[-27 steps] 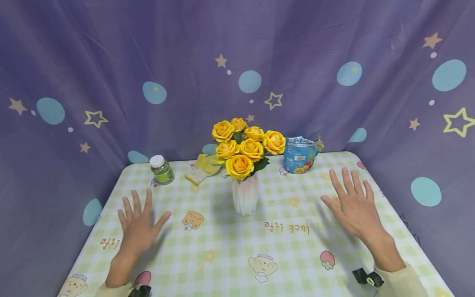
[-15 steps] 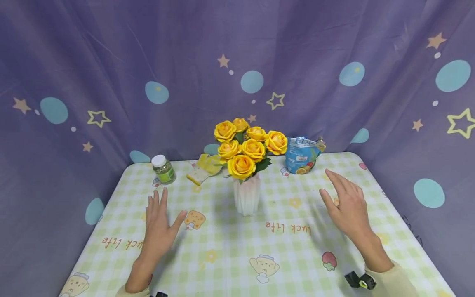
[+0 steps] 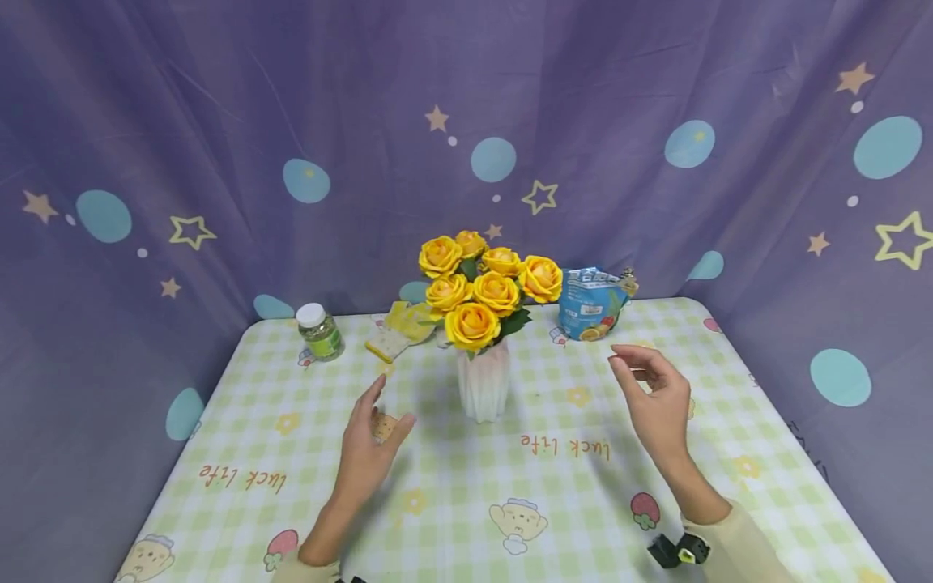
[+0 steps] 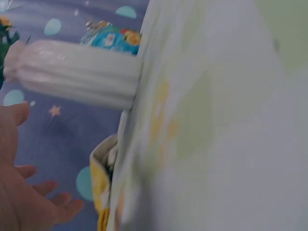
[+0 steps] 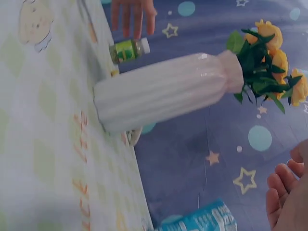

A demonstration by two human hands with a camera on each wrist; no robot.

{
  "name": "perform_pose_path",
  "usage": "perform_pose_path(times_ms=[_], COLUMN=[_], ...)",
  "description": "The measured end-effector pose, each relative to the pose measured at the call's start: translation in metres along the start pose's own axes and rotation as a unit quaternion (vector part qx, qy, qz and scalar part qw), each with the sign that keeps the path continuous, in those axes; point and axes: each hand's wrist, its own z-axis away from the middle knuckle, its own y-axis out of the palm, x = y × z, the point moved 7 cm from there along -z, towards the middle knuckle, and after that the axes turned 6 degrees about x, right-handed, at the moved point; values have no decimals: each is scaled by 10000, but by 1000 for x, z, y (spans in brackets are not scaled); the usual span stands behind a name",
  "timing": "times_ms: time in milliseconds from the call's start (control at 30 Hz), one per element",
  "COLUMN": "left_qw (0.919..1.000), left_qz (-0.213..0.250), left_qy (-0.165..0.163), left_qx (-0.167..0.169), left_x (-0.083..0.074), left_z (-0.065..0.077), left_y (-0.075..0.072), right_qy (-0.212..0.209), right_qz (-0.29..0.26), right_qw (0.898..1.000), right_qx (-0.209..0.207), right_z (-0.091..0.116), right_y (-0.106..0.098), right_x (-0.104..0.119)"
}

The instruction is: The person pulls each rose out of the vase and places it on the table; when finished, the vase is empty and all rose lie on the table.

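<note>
A pale fluted vase (image 3: 483, 385), pinkish at the neck, stands upright mid-table with several yellow roses (image 3: 472, 326) in it. My left hand (image 3: 364, 457) hovers left of the vase, thumb apart from the relaxed fingers, holding nothing. To the vase's right, my right hand (image 3: 659, 409) is raised with loosely curved fingers and nothing between them. Neither hand touches the vase. In the left wrist view the vase (image 4: 79, 72) lies beyond the left hand (image 4: 24, 192). The right wrist view shows the vase (image 5: 163, 91) between both hands, the right hand (image 5: 291, 197) at the lower right edge.
A white-capped jar (image 3: 321, 336) with a green label stands at the back left. Beside it lies a yellow and white glove (image 3: 401, 328), partly behind the roses. A blue pouch (image 3: 589, 308) stands at the back right. A purple curtain (image 3: 364, 97) rises behind the checked tablecloth (image 3: 583, 518).
Both hands have moved inward toward the vase, the left one farther. Their spread fingers have turned inward and relaxed, the right hand's curving. The vase and other things have stayed put.
</note>
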Motion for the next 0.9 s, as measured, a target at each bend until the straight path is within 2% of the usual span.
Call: perform_pose_path(times_ms=[133, 333, 467, 633, 900], left_qw=[9995, 9946, 9895, 9837, 9795], left_qz=[252, 902, 1343, 1722, 1869], left_qy=[137, 473, 458, 474, 756], left_qx=[89, 202, 275, 205, 22], left_x=[-4, -10, -12, -16, -23], left_z=[-1, -5, -7, -12, -28], left_y=[23, 52, 68, 80, 91], right_qy=[311, 597, 705, 836, 1004], right_qz=[-341, -657, -804, -1032, -1384], right_qw=[9989, 9959, 9939, 9907, 9845], right_qx=[77, 196, 270, 299, 382], right_z=[-2, -2, -2, -4, -11], right_y=[12, 31, 43, 57, 82], right_x=[-3, -8, -7, -1, 6])
